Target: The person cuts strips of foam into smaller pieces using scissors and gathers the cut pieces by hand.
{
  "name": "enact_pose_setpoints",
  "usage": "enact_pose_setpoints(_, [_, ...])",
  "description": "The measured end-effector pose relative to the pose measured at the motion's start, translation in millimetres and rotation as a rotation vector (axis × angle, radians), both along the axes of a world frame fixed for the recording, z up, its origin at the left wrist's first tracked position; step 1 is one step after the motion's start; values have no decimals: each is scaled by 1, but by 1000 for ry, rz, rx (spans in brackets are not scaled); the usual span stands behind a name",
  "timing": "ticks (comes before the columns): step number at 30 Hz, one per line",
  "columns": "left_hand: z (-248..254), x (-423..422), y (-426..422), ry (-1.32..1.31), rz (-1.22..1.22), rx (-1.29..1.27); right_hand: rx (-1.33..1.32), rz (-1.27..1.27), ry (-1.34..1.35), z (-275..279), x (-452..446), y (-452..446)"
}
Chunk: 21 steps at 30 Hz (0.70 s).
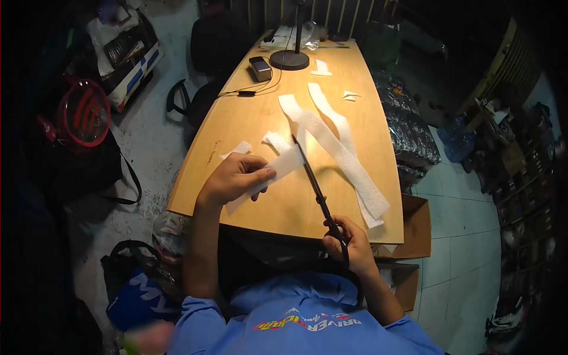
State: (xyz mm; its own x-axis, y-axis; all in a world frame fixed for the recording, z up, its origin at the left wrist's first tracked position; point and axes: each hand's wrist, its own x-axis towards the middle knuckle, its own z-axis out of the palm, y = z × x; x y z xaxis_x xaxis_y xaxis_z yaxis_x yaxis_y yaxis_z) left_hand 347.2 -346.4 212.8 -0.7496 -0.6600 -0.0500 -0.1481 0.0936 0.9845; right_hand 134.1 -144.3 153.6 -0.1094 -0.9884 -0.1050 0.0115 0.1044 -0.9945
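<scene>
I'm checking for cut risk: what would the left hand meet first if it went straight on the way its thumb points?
Most likely the scissors in the right hand, which lie across the line ahead of the left hand; whether they are level with it is unclear.

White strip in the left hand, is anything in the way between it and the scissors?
Nothing visible is. The white strip, held in the left hand, reaches up to the scissors in the right hand; whether it touches the blades, I can't tell. The longer strips lie on the table, not between.
</scene>
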Motion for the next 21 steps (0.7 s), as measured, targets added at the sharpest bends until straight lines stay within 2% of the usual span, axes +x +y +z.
enact_pose_setpoints(6, [-19,6,-1,-78,-5,43,52,-80,-97,-11,3,4])
enact_pose_setpoints(11, [-42,1,17,-92,-143,33,-26,-133,-106,-6,2,-2])
enact_pose_setpoints(14, [-26,-9,34,-70,-267,84,-78,-177,-50,4,4,-17])
enact_pose_setpoints(15, [-29,-14,36,-82,-323,-27,-93,-204,-32,10,5,-25])
enact_pose_setpoints(18, [-20,-26,44,-103,-364,-81,-165,-313,-92,13,7,-42])
enact_pose_setpoints(19, [-18,-24,45,-77,-311,41,-201,-350,-130,14,6,-46])
enact_pose_setpoints(21, [-23,-12,34,-77,-263,87,-230,-398,-162,19,0,-47])
